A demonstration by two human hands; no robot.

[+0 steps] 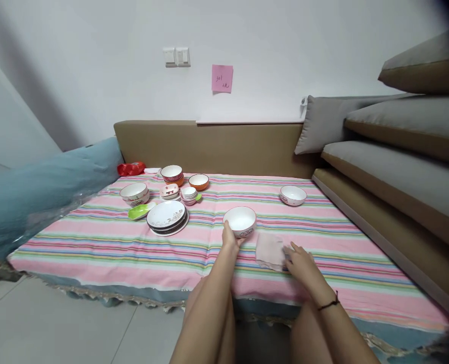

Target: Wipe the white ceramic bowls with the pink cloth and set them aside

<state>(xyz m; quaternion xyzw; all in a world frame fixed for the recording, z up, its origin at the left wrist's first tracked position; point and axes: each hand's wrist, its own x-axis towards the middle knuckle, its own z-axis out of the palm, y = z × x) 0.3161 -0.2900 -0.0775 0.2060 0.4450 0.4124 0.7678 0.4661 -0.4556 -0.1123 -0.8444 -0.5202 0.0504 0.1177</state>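
Right hand (pixel 302 262) on soft square cloth (pixel 270 251)

A plain white wall (pixel 95 60) with a light switch (pixel 176 56) and pink sticky note (pixel 222 78). Tan headboard (pixel 209 146) far, stacked grey cushions (pixel 399 146) right, pale tiled floor (pixel 57 323) near left.

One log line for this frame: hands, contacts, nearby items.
left hand: grips white bowl rim | right hand: on pink cloth | plate stack left | striped cover
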